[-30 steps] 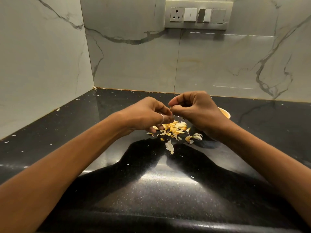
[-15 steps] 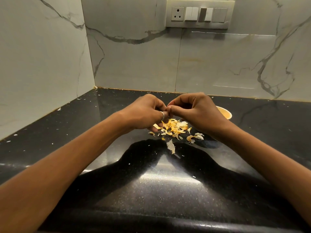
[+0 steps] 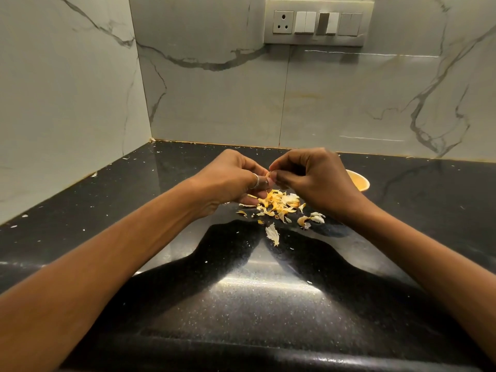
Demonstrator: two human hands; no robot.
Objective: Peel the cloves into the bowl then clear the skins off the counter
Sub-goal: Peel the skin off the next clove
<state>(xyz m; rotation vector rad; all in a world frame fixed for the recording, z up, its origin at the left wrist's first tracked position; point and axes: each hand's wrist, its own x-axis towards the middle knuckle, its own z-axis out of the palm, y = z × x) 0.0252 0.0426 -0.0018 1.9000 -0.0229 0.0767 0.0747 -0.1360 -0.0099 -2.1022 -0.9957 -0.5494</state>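
My left hand (image 3: 233, 178) and my right hand (image 3: 311, 178) meet fingertip to fingertip above the black counter (image 3: 107, 216). Both pinch one small garlic clove (image 3: 268, 174), mostly hidden by the fingers. A ring sits on a left finger. Directly under the hands lies a pile of yellowish garlic skins (image 3: 276, 204), with a larger white skin (image 3: 272, 233) lying nearer to me. A small yellow bowl (image 3: 361, 181) stands behind my right wrist, only part of its rim showing.
Marble walls close off the counter at the left and back, forming a corner. A switch panel with a socket (image 3: 316, 22) is on the back wall. Small white skin flecks are scattered along the wall edges. The counter's front edge (image 3: 241, 353) is close to me.
Both hands have risen slightly and closed together over the skin pile, fingertips now touching around the clove. The skins and bowl have not moved.
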